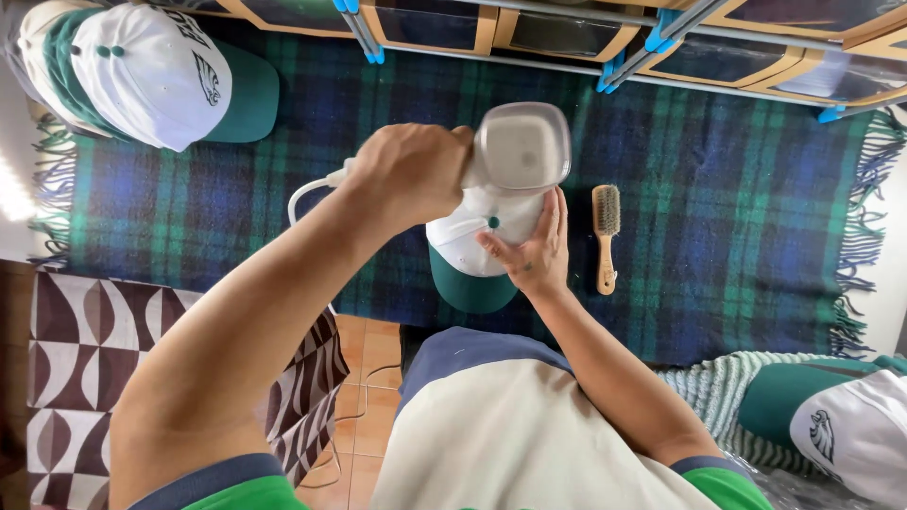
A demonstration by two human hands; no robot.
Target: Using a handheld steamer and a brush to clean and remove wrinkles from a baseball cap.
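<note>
Filling the bottom of the view, the person's cream shirt [510, 434] with green and blue sleeve cuffs is lying closest to the camera, and both bare forearms are reaching out from it over the counter [718, 236], which is covered by a blue and green plaid blanket with fringed ends.

The left hand [411, 175] is gripping the handle of a handheld steamer [520, 151], its fingers wrapped tight around the handle. The steamer's rounded grey head is hanging right above a white cap with a green brim [477, 250], and a white cord [307, 194] is trailing from the steamer's rear toward the left.

The right hand [534, 250] is resting on the crown of the white cap, fingers spread apart and pressing flat against the fabric rather than closing on it. The cap is sitting near the front edge of the counter, brim pointing toward the person.

Just to the right of that hand, a wooden brush [606, 236] is lying on the blanket, apart from the cap. A stack of similar caps [142, 76] is sitting at the far left corner, and more caps [841, 420] are lying at the lower right on a pale green knitted cloth [713, 387]. Wooden-framed trays [435, 24] are lining the far edge.
</note>
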